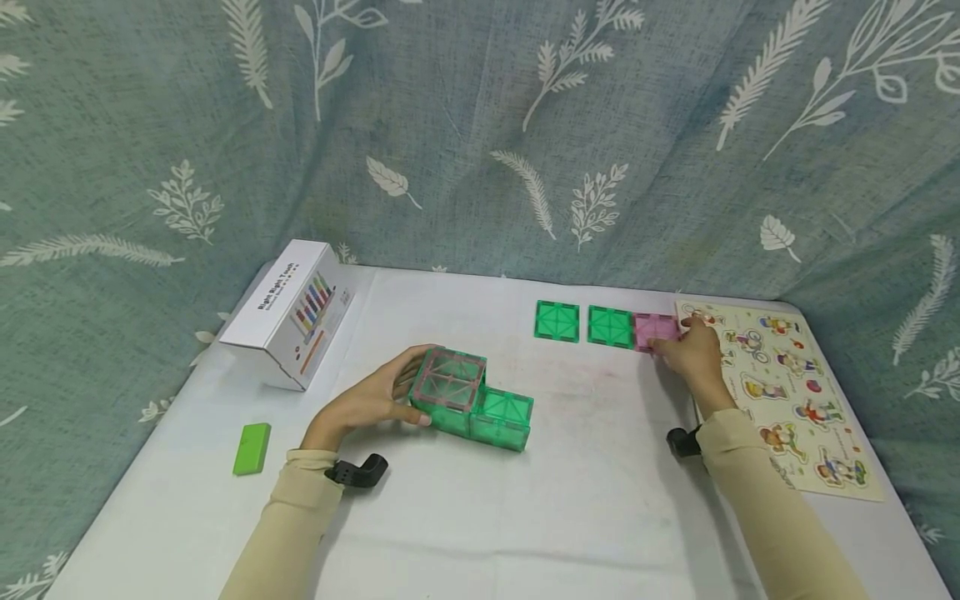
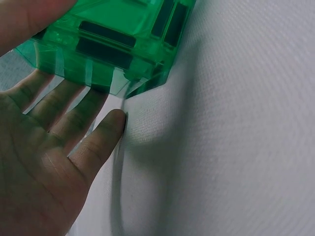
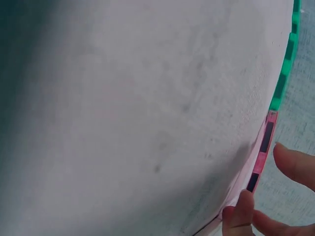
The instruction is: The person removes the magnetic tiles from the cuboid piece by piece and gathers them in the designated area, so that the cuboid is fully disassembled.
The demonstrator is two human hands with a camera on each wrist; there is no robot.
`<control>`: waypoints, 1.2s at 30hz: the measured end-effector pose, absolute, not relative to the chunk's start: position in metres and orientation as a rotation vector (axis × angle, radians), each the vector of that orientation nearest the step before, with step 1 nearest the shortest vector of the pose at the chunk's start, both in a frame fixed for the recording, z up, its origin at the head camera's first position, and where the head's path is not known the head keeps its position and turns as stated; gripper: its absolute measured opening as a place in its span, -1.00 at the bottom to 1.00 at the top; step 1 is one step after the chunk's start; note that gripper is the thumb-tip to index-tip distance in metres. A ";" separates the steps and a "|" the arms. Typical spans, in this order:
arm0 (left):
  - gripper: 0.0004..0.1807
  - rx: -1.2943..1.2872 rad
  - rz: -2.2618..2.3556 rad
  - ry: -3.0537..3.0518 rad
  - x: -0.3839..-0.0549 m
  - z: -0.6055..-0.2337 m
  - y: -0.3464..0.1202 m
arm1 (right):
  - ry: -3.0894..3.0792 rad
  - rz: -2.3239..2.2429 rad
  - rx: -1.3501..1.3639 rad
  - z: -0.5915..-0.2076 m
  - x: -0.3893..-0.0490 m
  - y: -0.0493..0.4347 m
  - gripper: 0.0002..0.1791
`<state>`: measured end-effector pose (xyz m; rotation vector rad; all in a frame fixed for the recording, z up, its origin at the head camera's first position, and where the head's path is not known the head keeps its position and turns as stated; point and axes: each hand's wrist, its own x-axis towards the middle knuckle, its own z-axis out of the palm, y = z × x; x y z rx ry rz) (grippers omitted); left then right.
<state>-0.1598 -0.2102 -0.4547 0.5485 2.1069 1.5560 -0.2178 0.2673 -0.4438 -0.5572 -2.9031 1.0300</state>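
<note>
In my head view, the left hand [image 1: 369,402] sits partly hidden behind a green-and-pink block [image 1: 461,408], which the left wrist view's top edge crops; a sleeve [image 1: 765,500] covers part of the printed board [image 1: 806,396], and I cannot read the finest lettering on the box [image 1: 292,312].

Got a pink tile [image 3: 262,155] around 4 o'clock, touched by right hand [image 3: 273,227] nearer 5, butted against a green tile [image 3: 284,76] toward 2.
</note>
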 end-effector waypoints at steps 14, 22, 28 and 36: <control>0.15 0.556 1.542 2.116 -0.161 -0.455 -0.210 | -3.057 1.020 -0.395 -0.433 -0.209 0.262 -0.21; 0.16 0.567 1.539 2.125 -0.162 -0.456 -0.209 | -3.124 0.960 -0.216 -0.425 -0.202 0.252 -0.22; 0.17 0.566 1.534 2.141 -0.162 -0.458 -0.210 | -3.081 0.986 -0.045 -0.428 -0.190 0.227 -0.35; 0.16 0.550 1.537 2.170 -0.160 -0.456 -0.208 | -3.091 1.091 0.320 -0.434 -0.165 0.182 -0.50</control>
